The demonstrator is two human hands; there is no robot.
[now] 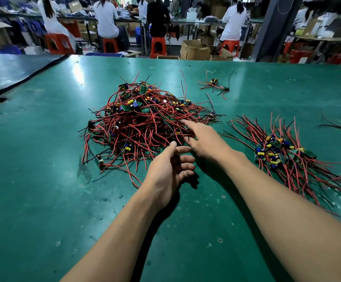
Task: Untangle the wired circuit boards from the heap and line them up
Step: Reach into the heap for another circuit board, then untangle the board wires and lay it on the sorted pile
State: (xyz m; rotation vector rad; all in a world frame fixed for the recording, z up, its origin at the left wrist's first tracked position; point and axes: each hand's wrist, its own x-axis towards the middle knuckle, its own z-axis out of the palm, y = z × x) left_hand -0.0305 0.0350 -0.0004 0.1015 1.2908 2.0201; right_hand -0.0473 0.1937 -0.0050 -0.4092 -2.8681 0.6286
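Aligned boards [267, 154] lie diagonally, far-left to near-right.

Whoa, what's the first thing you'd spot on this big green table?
The big tangled heap of red and black wires with little circuit boards, in the middle of the green table. The right grip reaches onto its near edge, and the left grip is open just beside it. To the right lies a tidier bundle of boards, wires fanned out.
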